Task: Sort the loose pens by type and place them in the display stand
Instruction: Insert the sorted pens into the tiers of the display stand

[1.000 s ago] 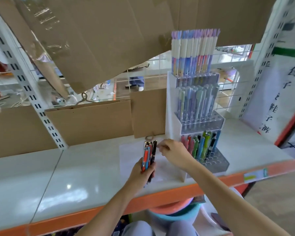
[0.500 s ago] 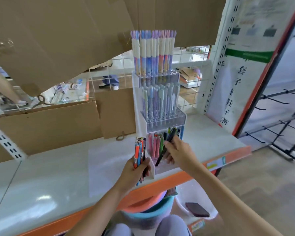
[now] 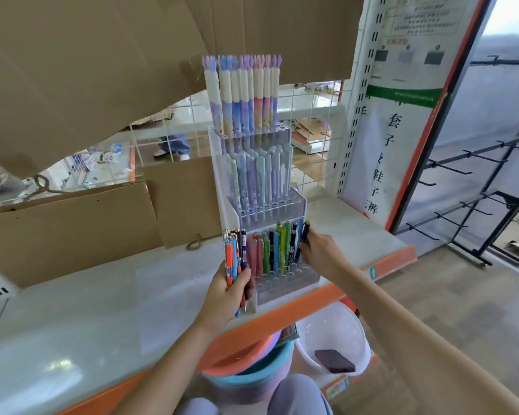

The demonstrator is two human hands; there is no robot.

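Left hand [image 3: 226,292] clenched round bundle of loose plastic pens [image 3: 235,259], lower centre. Right-hand fingers [image 3: 307,244] pinched a black pen [image 3: 305,233] at the clear acrylic display stand's [image 3: 297,283] bottom tier. Light, stiff, slippery; best pinched mid-barrel.

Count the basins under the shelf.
3: a white basin at right holding a phone, and a pink basin nested in a blue basin. More may be hidden.

Tall white poster with a green band [image 3: 402,151] by the shelf upright shows black characters 套, 子, 鞋, 子, 裤; its top print is too blurred.
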